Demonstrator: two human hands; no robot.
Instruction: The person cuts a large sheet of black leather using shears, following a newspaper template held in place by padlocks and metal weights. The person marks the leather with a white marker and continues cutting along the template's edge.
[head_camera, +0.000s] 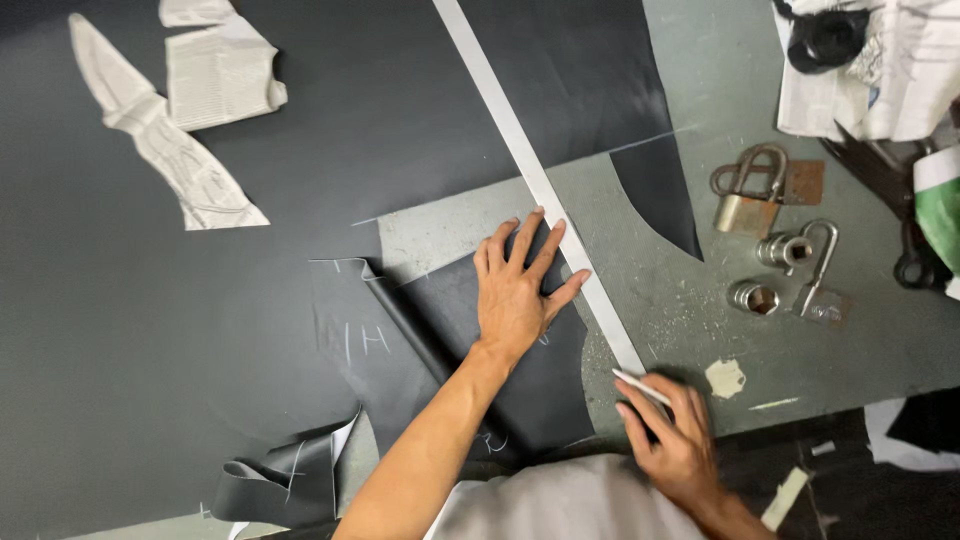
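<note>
My left hand (518, 285) lies flat with fingers spread on a dark fabric piece (500, 350), its fingertips pressing against a long light-grey straightedge (530, 170) that runs diagonally from top centre down to my right hand. My right hand (672, 440) grips a thin white chalk marker (640, 386), its tip at the straightedge's lower end. A large sheet of dark fabric (200, 330) covers the left of the grey table (720, 130), with faint chalk lines on it.
Newspaper pattern pieces (205, 85) lie at the top left. Metal padlocks (750, 195) and shackles (800, 275) sit to the right of the straightedge. Papers and a black object (830, 40) crowd the top right corner. A curled fabric scrap (285, 480) lies near the bottom edge.
</note>
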